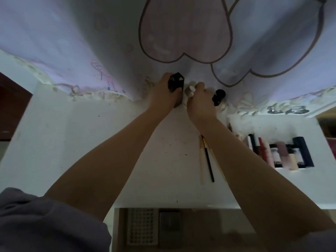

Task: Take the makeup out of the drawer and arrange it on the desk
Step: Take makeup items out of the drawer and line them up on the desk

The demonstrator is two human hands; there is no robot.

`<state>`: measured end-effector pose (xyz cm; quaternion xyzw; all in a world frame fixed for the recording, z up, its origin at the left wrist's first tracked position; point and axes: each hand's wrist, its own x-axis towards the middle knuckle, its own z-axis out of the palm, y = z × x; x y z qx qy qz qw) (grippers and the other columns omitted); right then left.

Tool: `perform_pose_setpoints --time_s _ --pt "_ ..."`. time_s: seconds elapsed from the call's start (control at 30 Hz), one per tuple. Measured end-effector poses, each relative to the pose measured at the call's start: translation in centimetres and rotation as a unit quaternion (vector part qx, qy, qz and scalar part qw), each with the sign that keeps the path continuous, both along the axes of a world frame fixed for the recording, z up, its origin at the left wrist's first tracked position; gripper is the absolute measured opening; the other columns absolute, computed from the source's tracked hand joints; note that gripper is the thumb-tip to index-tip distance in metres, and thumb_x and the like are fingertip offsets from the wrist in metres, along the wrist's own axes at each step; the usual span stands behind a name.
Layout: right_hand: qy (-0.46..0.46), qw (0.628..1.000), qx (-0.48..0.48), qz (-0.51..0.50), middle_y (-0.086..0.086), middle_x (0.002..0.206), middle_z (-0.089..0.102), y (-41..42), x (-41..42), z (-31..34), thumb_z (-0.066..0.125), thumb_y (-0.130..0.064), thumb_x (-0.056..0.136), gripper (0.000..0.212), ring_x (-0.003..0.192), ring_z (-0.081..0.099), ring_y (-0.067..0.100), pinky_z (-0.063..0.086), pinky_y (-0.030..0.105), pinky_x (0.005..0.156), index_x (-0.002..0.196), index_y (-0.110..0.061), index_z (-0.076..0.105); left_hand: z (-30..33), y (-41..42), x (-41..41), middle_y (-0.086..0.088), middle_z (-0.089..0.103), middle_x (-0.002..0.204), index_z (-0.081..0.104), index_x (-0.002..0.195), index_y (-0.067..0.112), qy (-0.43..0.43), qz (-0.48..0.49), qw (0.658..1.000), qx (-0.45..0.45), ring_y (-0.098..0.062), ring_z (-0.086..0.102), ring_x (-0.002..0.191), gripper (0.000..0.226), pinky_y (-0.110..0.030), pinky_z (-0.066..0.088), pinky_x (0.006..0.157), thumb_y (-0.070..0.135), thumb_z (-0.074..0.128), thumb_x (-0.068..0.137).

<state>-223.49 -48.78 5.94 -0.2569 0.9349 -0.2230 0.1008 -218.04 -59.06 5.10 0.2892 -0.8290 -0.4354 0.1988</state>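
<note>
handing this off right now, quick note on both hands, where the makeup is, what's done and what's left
Left hand: grips a black faceted container at the back of the desk.
Right hand: holds a small pale item, too blurred to name; a black tube stands just beside it.
Done: brushes lie mid-desk; a row of lipsticks and bottles sits on the right.
Left: set down both held items. The open drawer still holds a white perforated tray and a dark flat case.
</note>
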Motion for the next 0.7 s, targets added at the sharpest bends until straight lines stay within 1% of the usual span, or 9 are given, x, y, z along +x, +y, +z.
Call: perform_pose_setpoints --time_s 0.1,0.2,0.27,0.33,0.37,0.43,0.5,0.6,0.7 --pt "0.011 1.0 -0.021 0.015 0.021 0.126 0.047 0.8 0.5 1.1 0.042 -0.011 0.096 0.044 0.106 0.053 0.033 0.049 0.042 0.085 0.138 -0.005 0.029 0.0 0.2 0.4 0.001 0.054 0.107 0.04 0.132 0.008 0.01 -0.016 0.998 0.057 -0.015 0.055 0.1 0.05 -0.022 0.042 0.08 0.012 0.061 0.087" --pt "0.047 0.992 -0.07 0.09 0.019 0.127 0.046 3.4 2.1 2.8 0.046 -0.016 0.095 0.05 0.111 0.049 0.029 0.044 0.037 0.092 0.141 -0.007 0.03 0.4 1.2 1.8 -0.006 0.048 0.124 0.026 0.142 0.009 -0.009 -0.014 0.995 0.095 -0.015 0.049 0.11 0.065 -0.024 0.042 0.091 0.015 0.062 0.089" --pt "0.077 0.978 -0.124 0.151 0.016 0.123 0.052 6.6 4.0 3.7 0.047 -0.014 0.093 0.043 0.109 0.051 0.027 0.043 0.037 0.094 0.135 -0.006 0.041 0.8 3.0 4.5 -0.003 0.049 0.114 0.032 0.139 0.009 -0.004 0.01 0.999 0.043 -0.013 0.052 0.102 0.055 -0.023 0.045 0.088 0.013 0.058 0.09" --pt "0.027 0.962 -0.178 0.205 0.006 0.108 0.061 10.9 6.5 3.6 0.047 -0.019 0.093 0.03 0.095 0.058 0.013 0.046 0.018 0.084 0.123 -0.013 0.053 0.9 5.9 8.8 0.001 0.055 0.093 0.047 0.122 0.011 0.043 0.011 0.999 -0.006 -0.008 0.055 0.081 0.032 -0.021 0.049 0.074 0.008 0.053 0.091" --pt "-0.013 0.957 -0.166 0.236 -0.002 0.098 0.063 13.3 8.0 3.0 0.044 -0.026 0.094 0.026 0.083 0.058 0.005 0.047 0.012 0.075 0.117 -0.021 0.055 0.7 7.6 11.4 0.002 0.055 0.083 0.05 0.112 0.013 0.053 -0.015 0.998 -0.016 -0.008 0.055 0.072 0.022 -0.02 0.049 0.066 0.006 0.051 0.091" --pt "-0.091 0.947 -0.053 0.304 -0.011 0.087 0.063 17.9 11.0 0.5 0.035 -0.037 0.093 0.026 0.074 0.059 0.001 0.049 0.015 0.068 0.11 -0.03 0.054 -0.3 11.4 16.9 0.004 0.054 0.074 0.055 0.101 0.015 0.013 -0.112 0.994 0.001 -0.009 0.054 0.064 0.014 -0.02 0.047 0.058 0.006 0.05 0.092" --pt "-0.136 0.922 0.084 0.353 -0.005 0.1 0.064 21.8 13.4 -3.5 0.035 -0.035 0.096 0.025 0.089 0.062 0.012 0.05 0.026 0.077 0.112 -0.03 0.054 -2.3 15.0 21.5 0.007 0.059 0.074 0.062 0.098 0.016 -0.086 -0.206 0.974 0.044 -0.007 0.055 0.064 0.015 -0.019 0.045 0.059 0.011 0.05 0.092" --pt "-0.146 0.894 0.232 0.354 0.007 0.144 0.04 25.9 15.2 -9.6 0.041 -0.022 0.097 0.044 0.124 0.046 0.024 0.042 0.033 0.095 0.141 -0.02 0.036 -7.0 18.6 25.3 0.002 0.065 0.108 0.06 0.118 0.02 -0.269 -0.27 0.924 0.029 -0.01 0.06 0.091 0.027 -0.026 0.047 0.082 0.02 0.048 0.095" --pt "-0.082 0.918 0.245 0.299 0.004 0.158 0.01 26.6 14.8 -13.3 0.04 -0.013 0.096 0.065 0.142 0.018 0.026 0.031 0.036 0.11 0.151 -0.018 0.005 -10.9 19.4 25.4 -0.006 0.046 0.139 0.042 0.138 0.017 -0.328 -0.229 0.916 -0.039 -0.021 0.048 0.121 0.041 -0.029 0.038 0.098 0.02 0.041 0.097"
